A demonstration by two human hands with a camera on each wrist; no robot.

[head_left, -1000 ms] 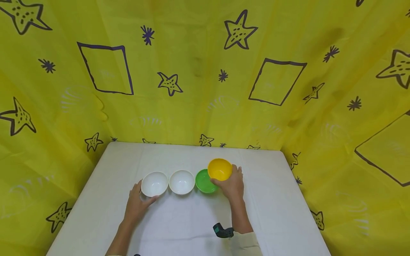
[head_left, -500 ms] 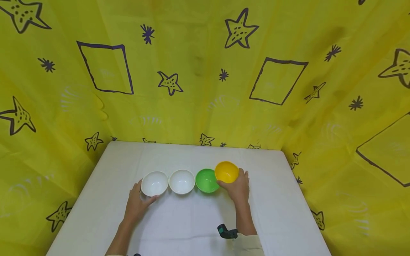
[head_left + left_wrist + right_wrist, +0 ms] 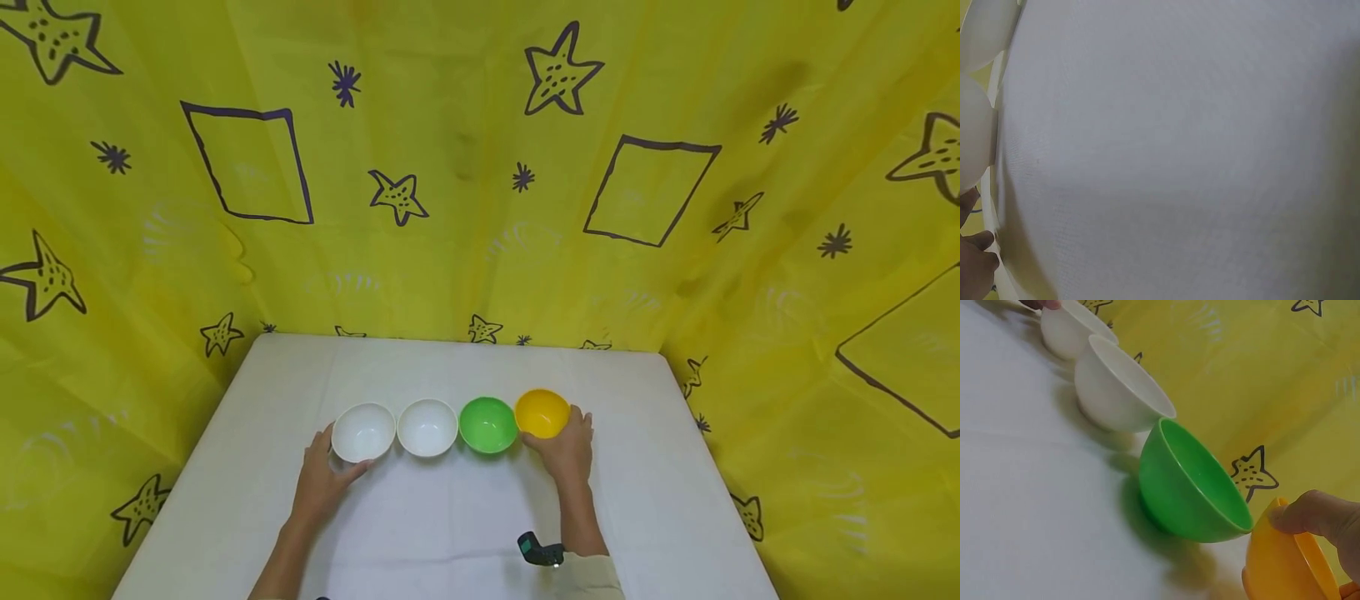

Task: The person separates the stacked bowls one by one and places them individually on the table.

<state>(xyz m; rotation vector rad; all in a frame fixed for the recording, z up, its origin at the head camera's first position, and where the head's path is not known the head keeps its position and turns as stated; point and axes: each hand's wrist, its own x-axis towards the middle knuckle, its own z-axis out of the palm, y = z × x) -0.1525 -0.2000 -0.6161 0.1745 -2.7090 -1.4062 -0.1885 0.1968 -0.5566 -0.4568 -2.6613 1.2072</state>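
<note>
Four bowls in row: right hand (image 3: 567, 451) grips yellow bowl (image 3: 542, 412); left hand (image 3: 322, 477) cups leftmost white bowl (image 3: 363, 432).

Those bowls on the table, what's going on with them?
A person has four bowls in a row on a white table. The right hand grips the yellow bowl at the right end, beside the green bowl. The left hand holds the outer white bowl; another white bowl sits between.

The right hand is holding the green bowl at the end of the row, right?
Not quite. The right hand holds the yellow bowl at the end of the row; the green bowl sits beside it, untouched. The head view shows this.
</note>
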